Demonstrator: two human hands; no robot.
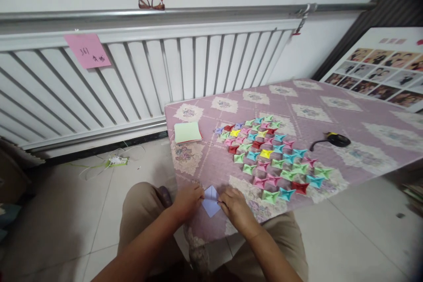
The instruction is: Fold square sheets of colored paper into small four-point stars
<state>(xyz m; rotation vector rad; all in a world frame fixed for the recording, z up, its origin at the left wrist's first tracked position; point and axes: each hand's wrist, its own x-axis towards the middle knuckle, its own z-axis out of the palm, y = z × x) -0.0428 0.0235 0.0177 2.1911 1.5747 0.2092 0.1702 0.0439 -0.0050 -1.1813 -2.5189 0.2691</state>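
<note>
Near the front corner of the table, a folded lavender sheet of origami paper lies between my hands in a diamond shape with visible creases. My left hand pinches its left corner, fingers closed. At the opposite corner my right hand grips the paper between thumb and fingers. To the right stand rows of small folded paper boats in green, blue, pink, red, yellow and purple. A stack of square paper, pale green on top with red edges below, rests at the table's left edge.
A purple floral tablecloth covers the table. On its right lies a black object with a cord. A photo board leans at the far right. Behind the table is a white radiator with a pink note; glasses sit on the pipe.
</note>
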